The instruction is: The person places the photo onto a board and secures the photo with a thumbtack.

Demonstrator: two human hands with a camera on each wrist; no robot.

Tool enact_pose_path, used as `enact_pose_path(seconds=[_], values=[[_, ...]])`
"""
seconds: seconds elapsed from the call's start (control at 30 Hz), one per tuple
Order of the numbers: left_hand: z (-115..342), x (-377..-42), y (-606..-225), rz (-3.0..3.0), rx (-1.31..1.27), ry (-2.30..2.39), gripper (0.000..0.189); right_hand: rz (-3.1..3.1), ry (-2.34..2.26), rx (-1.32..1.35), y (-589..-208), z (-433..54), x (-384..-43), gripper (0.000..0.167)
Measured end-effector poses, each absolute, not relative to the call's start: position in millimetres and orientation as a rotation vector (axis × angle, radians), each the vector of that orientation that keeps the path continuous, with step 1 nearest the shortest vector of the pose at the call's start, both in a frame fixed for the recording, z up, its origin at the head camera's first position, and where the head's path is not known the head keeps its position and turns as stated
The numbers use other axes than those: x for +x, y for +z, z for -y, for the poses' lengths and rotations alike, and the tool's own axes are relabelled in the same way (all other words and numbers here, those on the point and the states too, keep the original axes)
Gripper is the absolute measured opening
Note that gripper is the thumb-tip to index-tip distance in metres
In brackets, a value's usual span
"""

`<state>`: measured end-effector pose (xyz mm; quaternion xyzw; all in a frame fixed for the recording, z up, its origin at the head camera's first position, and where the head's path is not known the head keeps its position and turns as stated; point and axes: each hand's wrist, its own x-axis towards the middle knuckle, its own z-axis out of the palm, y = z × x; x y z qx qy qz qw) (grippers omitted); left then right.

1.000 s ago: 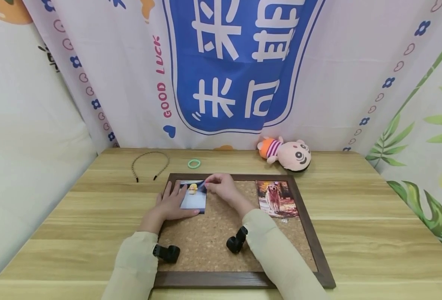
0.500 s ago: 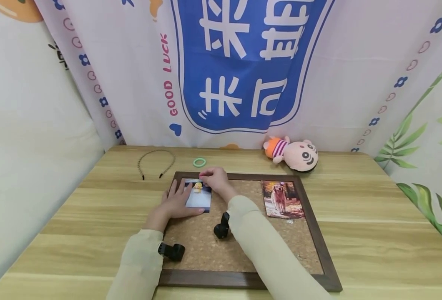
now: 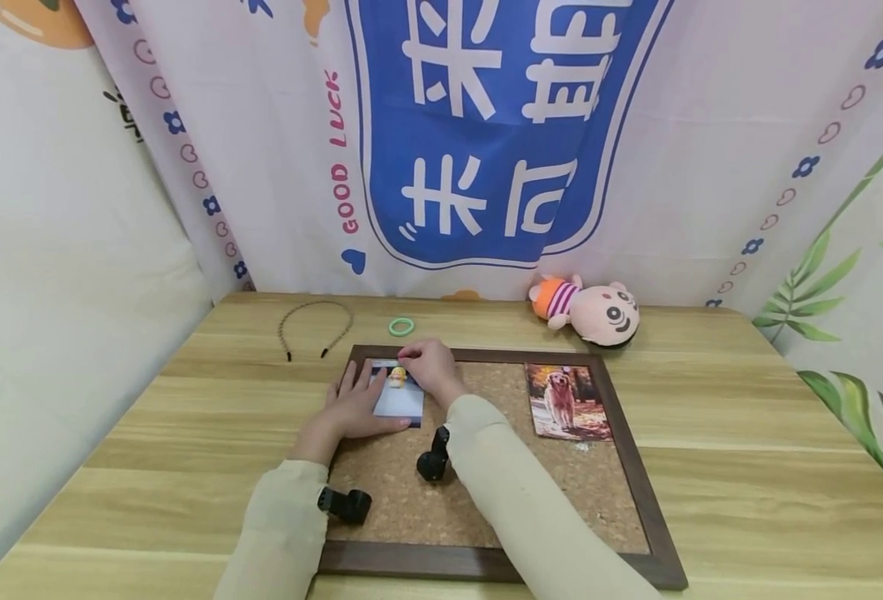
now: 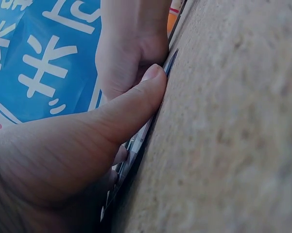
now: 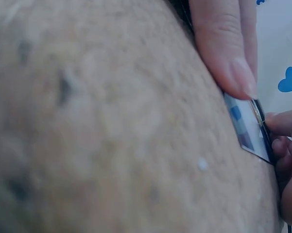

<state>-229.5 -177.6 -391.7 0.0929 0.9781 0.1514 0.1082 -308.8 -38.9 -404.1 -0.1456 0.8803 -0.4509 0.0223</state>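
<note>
A photo with a small yellow figure (image 3: 398, 403) lies at the upper left of a cork board (image 3: 479, 492) in a dark wooden frame. My left hand (image 3: 355, 408) rests on it with fingers spread, the thumb along its lower edge in the left wrist view. At the photo's top edge my right hand (image 3: 434, 368) pinches a small pink push pin, mostly hidden by the fingertips. The right wrist view shows the photo (image 5: 245, 128) at a low angle, with left thumb and right fingers beside it.
A dog photo (image 3: 561, 404) is at the board's upper right, with a small pin at its top. Behind the board lie a headband (image 3: 314, 303), a green ring (image 3: 391, 327) and a plush doll (image 3: 599, 315). A printed curtain (image 3: 276, 167) hangs behind the table.
My right hand has moved from the photo's upper right corner to its top edge, with the pink push pin in its fingertips. The left hand stays on the photo. The head view has shifted slightly.
</note>
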Motion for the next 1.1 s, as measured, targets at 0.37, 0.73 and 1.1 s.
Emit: enact_pose_path(seconds=[0.37, 0.73, 1.1], values=[[176.5, -229.6, -390.0, -2.873, 0.275, 0.454, 0.098, -2.764, -1.345, -0.432, -402.5, 38.7, -306.4, 0.010], [177.0, -227.8, -389.2, -2.878, 0.270, 0.466, 0.097, -2.833, -1.254, -0.488, -403.6, 40.4, -303.6, 0.012], [177.1, -229.2, -391.3, -2.876, 0.271, 0.469, 0.100, -2.899, -1.252, -0.570, -409.0, 40.8, -302.7, 0.012]])
